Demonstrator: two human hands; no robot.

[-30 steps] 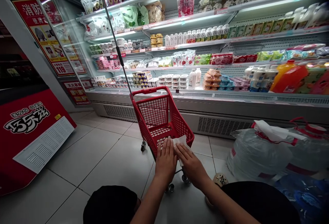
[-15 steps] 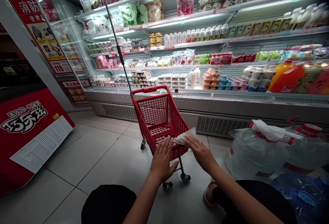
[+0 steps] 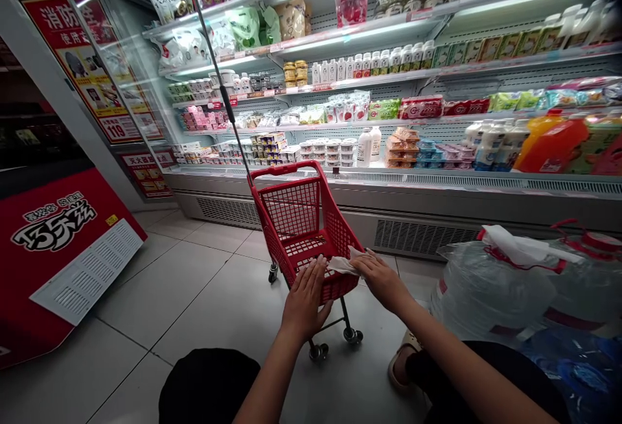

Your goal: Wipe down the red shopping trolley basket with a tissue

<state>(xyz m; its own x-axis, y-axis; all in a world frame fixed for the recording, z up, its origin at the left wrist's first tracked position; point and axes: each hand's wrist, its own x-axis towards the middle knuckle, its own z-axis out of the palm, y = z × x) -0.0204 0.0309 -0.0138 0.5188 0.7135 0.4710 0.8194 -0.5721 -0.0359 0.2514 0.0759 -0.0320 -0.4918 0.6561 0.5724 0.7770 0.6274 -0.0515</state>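
A small red plastic shopping cart (image 3: pixel 296 216) on dark wheeled legs stands in front of me, its basket facing up and a tall thin pole rising from its left side. My left hand (image 3: pixel 305 297) lies against the near rim of the basket, fingers stretched out and thumb apart. At the near right corner of the basket, my right hand (image 3: pixel 381 278) holds a crumpled white tissue (image 3: pixel 343 264) against the rim. Part of the tissue is hidden under the fingers.
A refrigerated display case (image 3: pixel 350 207) with stocked shelves runs behind the cart. Wrapped large water bottles (image 3: pixel 486 288) stand at the right. A red freezer cabinet (image 3: pixel 58 255) is at the left, on the tiled floor (image 3: pixel 194 301). My knees show at the bottom.
My right hand has shifted slightly along the basket's right corner, and the tissue is more bunched. My left hand stays at the near rim. The view has moved slightly.
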